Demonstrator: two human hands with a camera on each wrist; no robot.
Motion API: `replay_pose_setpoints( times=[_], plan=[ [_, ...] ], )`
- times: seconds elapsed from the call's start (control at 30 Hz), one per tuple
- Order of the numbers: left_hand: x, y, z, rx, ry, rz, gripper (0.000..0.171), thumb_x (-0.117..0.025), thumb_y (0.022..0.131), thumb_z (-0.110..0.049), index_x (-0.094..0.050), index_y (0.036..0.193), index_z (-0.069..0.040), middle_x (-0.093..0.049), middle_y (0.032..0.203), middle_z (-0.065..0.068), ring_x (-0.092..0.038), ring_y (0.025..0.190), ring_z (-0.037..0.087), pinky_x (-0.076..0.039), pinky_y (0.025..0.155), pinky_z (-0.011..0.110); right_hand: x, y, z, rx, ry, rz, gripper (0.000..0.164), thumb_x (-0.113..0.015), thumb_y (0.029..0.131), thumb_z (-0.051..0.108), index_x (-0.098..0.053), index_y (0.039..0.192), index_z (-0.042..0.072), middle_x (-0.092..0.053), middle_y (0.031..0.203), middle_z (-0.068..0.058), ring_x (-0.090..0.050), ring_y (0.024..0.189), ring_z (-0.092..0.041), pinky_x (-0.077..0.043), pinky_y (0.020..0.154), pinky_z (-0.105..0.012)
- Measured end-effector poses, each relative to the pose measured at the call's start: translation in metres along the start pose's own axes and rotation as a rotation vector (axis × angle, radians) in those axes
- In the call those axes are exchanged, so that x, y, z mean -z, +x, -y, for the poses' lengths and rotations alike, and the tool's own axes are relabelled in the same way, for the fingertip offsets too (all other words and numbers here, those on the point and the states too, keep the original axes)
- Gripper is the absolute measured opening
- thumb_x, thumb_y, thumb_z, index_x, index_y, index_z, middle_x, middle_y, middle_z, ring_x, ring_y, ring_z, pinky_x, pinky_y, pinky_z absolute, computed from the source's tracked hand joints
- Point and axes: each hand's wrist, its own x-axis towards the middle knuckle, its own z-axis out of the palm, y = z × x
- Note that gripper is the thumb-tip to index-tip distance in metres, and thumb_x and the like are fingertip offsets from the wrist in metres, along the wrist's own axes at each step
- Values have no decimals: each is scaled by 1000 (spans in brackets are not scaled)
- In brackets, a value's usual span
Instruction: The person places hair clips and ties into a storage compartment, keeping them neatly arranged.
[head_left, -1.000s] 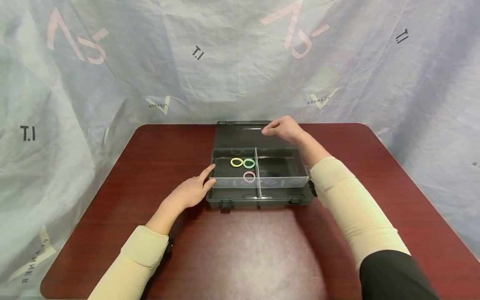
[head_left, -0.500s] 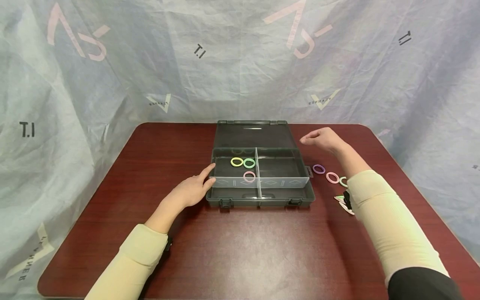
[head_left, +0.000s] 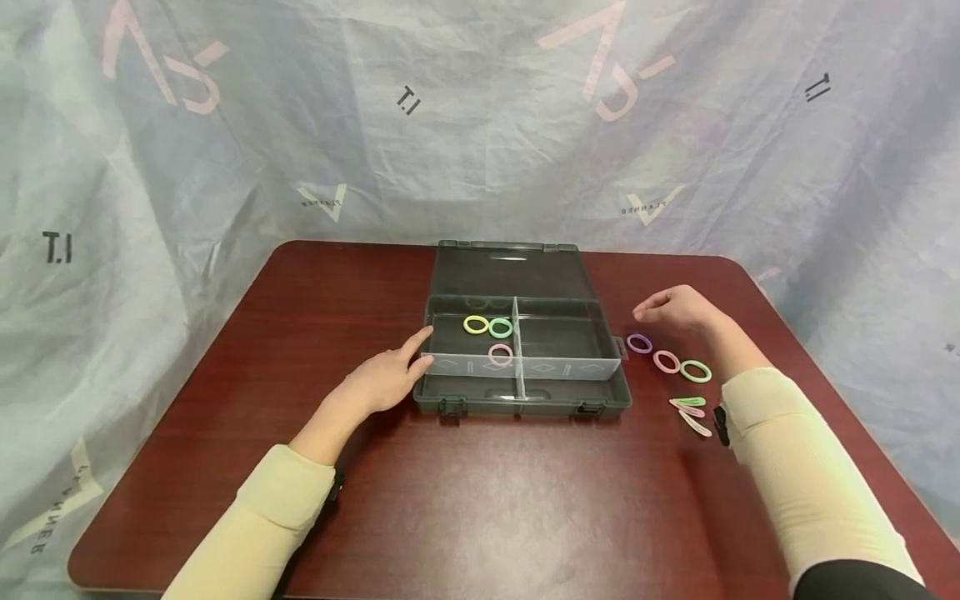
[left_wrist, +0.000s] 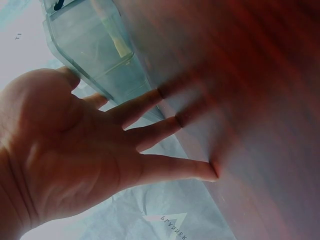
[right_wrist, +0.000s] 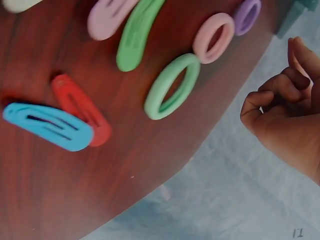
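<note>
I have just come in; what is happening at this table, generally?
A person's left hand touches the left side of an open, see-through box on a dark red table. The right hand hovers above the table, right of the box near a purple ring, and seems to hold nothing. Three rings lie in the left part of the box. A pink ring, a pale green ring and several hair clips also lie on the table, outside the box.

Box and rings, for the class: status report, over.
Left hand at left side of box. Right hand hovering near purple ring, holding nothing visible. Three rings in box, three outside. Lid open, no obstruction seen.
</note>
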Motion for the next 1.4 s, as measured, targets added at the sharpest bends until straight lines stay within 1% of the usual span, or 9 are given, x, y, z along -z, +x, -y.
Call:
replay_pose_setpoints(
  times=[0.13,0.23,0.37,0.47,0.67,0.93,1.13,1.3,1.4],
  plan=[
    [-1,0,-1,3,3,1,64,-35,111,-46,-9,165,-25,-66,130,16,-53,130,41,-39,107,59,-5,-2,-15,-11,-5,17,31,-69,98,17,-72,116,-8,-70,117,-21,-53,124,-44,-40,104,-60],
    [-1,1,-2,2,6,-2,64,-35,110,-46,-9,165,-25,-66,129,16,-54,129,41,-39,107,59,-8,-3,-23,-31,8,26,30,-70,98,16,-72,115,-8,-73,111,-17,-55,120,-43,-42,102,-60],
    [-2,2,-3,-2,11,-8,64,-34,110,-46,-10,165,-25,-64,132,17,-54,129,41,-39,107,59,-12,-6,-30,-70,64,32,27,-70,97,12,-70,114,-10,-74,102,-11,-61,105,-34,-50,91,-47],
    [-2,2,-2,2,13,-8,64,-34,110,-47,-10,165,-25,-63,134,18,-53,131,41,-39,108,59,-15,-6,-30,-81,95,36,27,-71,96,9,-69,113,-11,-73,96,-9,-61,94,-26,-50,81,-38],
    [-2,2,-3,9,9,-6,64,-34,110,-48,-9,165,-26,-60,138,19,-51,133,42,-38,108,59,-17,-2,-30,-72,63,32,22,-73,93,7,-71,106,-11,-72,86,-6,-58,83,-21,-48,72,-32],
    [-3,1,-2,17,0,-3,64,-34,110,-47,-8,165,-27,-57,141,20,-49,135,42,-36,109,60,-18,4,-30,-68,-18,35,18,-70,94,9,-75,99,-8,-72,85,-3,-57,83,-22,-45,72,-32],
    [-2,1,-1,15,10,-9,63,-34,110,-46,-9,165,-26,-58,140,19,-50,133,41,-37,109,59,-19,5,-25,-47,-74,22,19,-69,95,9,-74,97,-9,-70,81,-3,-58,84,-26,-45,74,-34],
    [-2,1,-1,7,12,-12,63,-34,111,-45,-9,165,-25,-62,136,17,-51,132,41,-38,108,59,-19,7,-24,-13,-90,-15,19,-70,94,9,-74,95,-10,-70,78,-3,-57,81,-22,-44,75,-34],
    [-2,1,-1,6,13,-12,63,-34,111,-45,-9,165,-25,-65,131,16,-51,132,41,-38,108,59,-17,9,-22,-3,-80,-36,19,-69,94,9,-74,96,-9,-71,79,-3,-56,83,-21,-43,78,-35]
  ],
)
